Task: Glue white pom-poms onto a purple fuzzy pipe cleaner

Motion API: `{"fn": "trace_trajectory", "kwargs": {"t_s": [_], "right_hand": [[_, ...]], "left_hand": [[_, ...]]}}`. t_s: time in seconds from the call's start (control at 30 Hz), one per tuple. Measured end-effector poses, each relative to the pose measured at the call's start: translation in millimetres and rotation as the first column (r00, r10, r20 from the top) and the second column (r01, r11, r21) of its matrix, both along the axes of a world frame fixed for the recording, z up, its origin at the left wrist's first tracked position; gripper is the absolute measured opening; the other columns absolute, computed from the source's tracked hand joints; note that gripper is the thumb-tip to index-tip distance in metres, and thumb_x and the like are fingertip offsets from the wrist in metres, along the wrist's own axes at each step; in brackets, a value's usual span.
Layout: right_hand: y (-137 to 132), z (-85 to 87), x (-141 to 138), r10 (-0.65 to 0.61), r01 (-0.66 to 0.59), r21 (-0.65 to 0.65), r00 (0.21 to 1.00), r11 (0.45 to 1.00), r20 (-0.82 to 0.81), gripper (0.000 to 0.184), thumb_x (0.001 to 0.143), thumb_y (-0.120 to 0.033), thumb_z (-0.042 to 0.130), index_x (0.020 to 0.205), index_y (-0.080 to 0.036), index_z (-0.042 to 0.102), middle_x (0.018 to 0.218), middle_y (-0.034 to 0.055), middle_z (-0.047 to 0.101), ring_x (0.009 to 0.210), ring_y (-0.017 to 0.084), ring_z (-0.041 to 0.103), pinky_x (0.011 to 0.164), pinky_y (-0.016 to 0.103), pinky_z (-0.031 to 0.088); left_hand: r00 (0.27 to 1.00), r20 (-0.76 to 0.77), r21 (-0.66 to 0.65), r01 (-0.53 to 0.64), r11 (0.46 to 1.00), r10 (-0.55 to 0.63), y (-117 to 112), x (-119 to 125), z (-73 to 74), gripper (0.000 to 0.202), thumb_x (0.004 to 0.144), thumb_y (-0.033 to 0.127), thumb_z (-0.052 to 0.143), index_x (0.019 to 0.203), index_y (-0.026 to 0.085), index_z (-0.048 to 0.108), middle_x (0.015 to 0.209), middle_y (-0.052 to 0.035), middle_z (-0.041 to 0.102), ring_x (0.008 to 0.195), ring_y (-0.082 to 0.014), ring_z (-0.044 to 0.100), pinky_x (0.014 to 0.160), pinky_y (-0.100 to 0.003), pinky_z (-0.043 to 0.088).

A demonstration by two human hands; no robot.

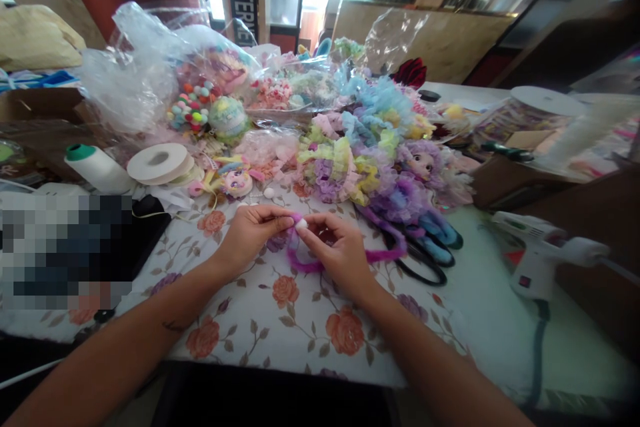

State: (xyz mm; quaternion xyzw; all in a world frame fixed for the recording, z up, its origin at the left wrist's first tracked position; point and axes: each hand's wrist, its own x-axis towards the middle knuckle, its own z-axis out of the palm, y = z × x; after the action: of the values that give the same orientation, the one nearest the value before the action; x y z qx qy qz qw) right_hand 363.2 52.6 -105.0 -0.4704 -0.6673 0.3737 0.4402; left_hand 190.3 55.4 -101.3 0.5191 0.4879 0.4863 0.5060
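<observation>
My left hand (253, 232) and my right hand (336, 248) meet over the flowered tablecloth (280, 313). Both are closed in a pinch on a fuzzy purple-pink pipe cleaner (380, 255), which loops under my hands and trails off to the right. A small white ball (301, 226) sits at my right fingertips, where the two hands touch. Just behind lies a doll (423, 163) with purple hair, amid frilly pastel lace trims (345, 167).
Black-handled scissors (425, 267) lie right of my hands. A white glue gun (540, 253) stands at the right. At the left are a thread cone (97, 167), a ribbon roll (159, 163) and plastic bags of pom-poms (193, 107). A dark item (150, 220) lies on the left.
</observation>
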Motion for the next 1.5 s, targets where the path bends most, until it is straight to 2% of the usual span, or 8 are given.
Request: {"fn": "trace_trajectory", "kwargs": {"t_s": [0.23,0.4,0.57,0.77,0.97,1.13,1.2,1.5], "right_hand": [[11.7,16.9,40.2,-0.34,0.196,0.45,0.902,0.871,0.266,0.026,0.087,-0.037,0.059,0.101,-0.017,0.069,0.092,0.009,0.069,0.077,0.019,0.065,0.072,0.031,0.053],[-3.1,19.4,132.2,-0.795,0.644,0.47,0.437,0.603,0.422,0.039,0.082,-0.041,0.055,0.1,-0.01,0.072,0.094,0.0181,0.073,0.082,0.03,0.067,0.078,0.043,0.052],[-28.5,7.6,215.5,-0.858,0.863,0.398,0.077,0.313,0.509,0.04,0.076,-0.035,0.058,0.101,-0.008,0.071,0.096,0.0222,0.072,0.092,0.037,0.065,0.083,0.047,0.047],[-11.3,8.6,256.1,-0.745,0.905,0.062,0.306,0.42,0.593,0.018,0.063,-0.035,0.071,0.059,-0.02,0.061,0.052,0.0036,0.056,0.069,0.03,0.063,0.065,0.037,0.045],[-13.7,25.2,227.5,-0.79,0.893,-0.021,0.409,0.45,0.457,0.017,0.066,-0.026,0.067,0.053,-0.021,0.056,0.045,0.0024,0.052,0.05,0.022,0.057,0.051,0.033,0.042],[-31.5,36.2,138.8,-0.502,0.478,-0.158,0.843,0.864,-0.195,0.02,0.066,-0.03,0.072,0.082,-0.019,0.068,0.069,0.0021,0.068,0.047,0.013,0.055,0.043,0.025,0.042],[-33.4,38.2,98.6,-0.325,0.271,-0.226,0.912,0.936,-0.251,0.024,0.068,-0.029,0.072,0.09,-0.02,0.069,0.074,0.0021,0.069,0.047,0.012,0.055,0.042,0.025,0.041],[-16.0,18.7,28.1,0.015,-0.093,-0.421,0.983,0.902,-0.184,0.028,0.078,-0.037,0.066,0.098,-0.017,0.067,0.05,-0.0042,0.055,0.046,0.012,0.048,0.046,0.026,0.038]], "left_hand": [[0.935,-0.297,0.177,-0.144,0.974,0.192,-0.2,-7.0,7.4,0.016,0.075,0.036,0.075,0.087,0.025,0.08,0.088,-0.0002,0.079,0.081,-0.0196,0.07,0.075,-0.028,0.056],[0.918,-0.302,0.201,-0.201,0.959,0.255,5.4,-13.1,2.6,0.023,0.074,0.04,0.075,0.092,0.026,0.079,0.092,-0.0007,0.078,0.089,-0.0242,0.072,0.09,-0.038,0.056],[0.944,-0.201,0.111,-0.245,0.963,0.263,9.6,-15.8,-3.7,0.035,0.068,0.043,0.079,0.096,0.023,0.078,0.092,-0.0019,0.078,0.089,-0.0252,0.073,0.09,-0.041,0.059],[0.977,0.026,0.035,-0.21,0.977,0.209,15.1,-16.2,-8.8,0.031,0.067,0.038,0.081,0.093,0.021,0.078,0.087,-0.0014,0.079,0.085,-0.0211,0.074,0.088,-0.037,0.061],[0.96,0.18,-0.026,-0.215,0.976,0.216,18.2,-13.3,-4.1,0.028,0.061,0.034,0.085,0.084,0.019,0.079,0.08,-0.0025,0.078,0.077,-0.0191,0.073,0.081,-0.035,0.063],[0.959,0.204,-0.031,-0.196,0.98,0.199,18.7,-14.4,0.5,0.03,0.062,0.034,0.084,0.086,0.016,0.079,0.081,-0.0055,0.078,0.078,-0.0197,0.073,0.08,-0.034,0.062],[0.963,0.196,-0.025,-0.182,0.983,0.183,18.7,-15.6,0.5,0.03,0.064,0.033,0.083,0.088,0.016,0.079,0.082,-0.0059,0.079,0.079,-0.0195,0.073,0.08,-0.033,0.062],[0.976,0.125,-0.001,-0.181,0.984,0.179,21.9,-19.1,-3.5,0.029,0.07,0.038,0.079,0.089,0.017,0.08,0.085,-0.0059,0.078,0.079,-0.0191,0.072,0.08,-0.033,0.062]]}}
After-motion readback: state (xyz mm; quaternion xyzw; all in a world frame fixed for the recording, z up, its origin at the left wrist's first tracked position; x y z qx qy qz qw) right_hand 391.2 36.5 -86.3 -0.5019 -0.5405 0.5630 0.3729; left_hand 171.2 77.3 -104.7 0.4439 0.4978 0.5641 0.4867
